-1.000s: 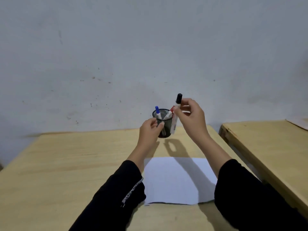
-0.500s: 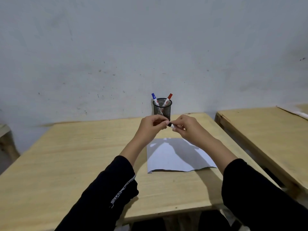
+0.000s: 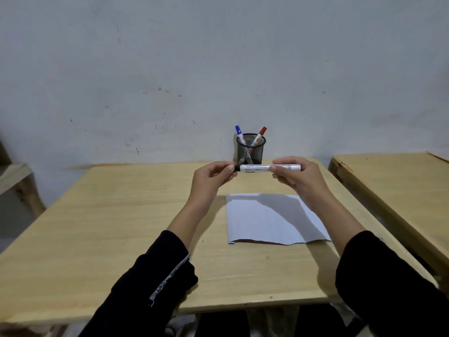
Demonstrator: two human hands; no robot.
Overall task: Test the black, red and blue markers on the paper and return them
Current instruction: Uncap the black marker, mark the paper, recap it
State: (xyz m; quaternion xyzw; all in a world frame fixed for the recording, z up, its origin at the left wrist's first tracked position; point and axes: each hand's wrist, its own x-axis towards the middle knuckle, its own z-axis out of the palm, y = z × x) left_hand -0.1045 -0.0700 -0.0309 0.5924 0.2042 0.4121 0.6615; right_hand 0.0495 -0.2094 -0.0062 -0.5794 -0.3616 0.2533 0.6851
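We see the black marker (image 3: 257, 168) held level in the air between both hands, a slim white cylinder with small print along its barrel and a black cap at its left end. The left hand (image 3: 212, 177) is pinched shut on that black cap, fingertips pressed together around it. The right hand (image 3: 295, 177) is closed around the barrel's other end, thumb below and fingers curled over the top, so the white tube shows between the two grips and pokes out a little past the right hand's fingers.

Just beyond the hands, right behind the marker, stands a round cup of black wire mesh (image 3: 251, 152), its weave fine enough that we see pale barrels through it. The blue marker (image 3: 238, 132) leans left out of it and the red marker (image 3: 261, 133) leans right, their coloured caps up and their barrels crossing inside.

Below and nearer than the hands lies the paper (image 3: 274, 220), a plain white rectangular sheet, flat on the table apart from a slight curl at its near edge, with the right arm's shadow across it. We can make out no marks on it.

The table (image 3: 109, 227) under both forearms is pale wood with a faint straight grain and a smooth matte top. Black fabric sleeves (image 3: 155, 285) cover both arms to the wrist.
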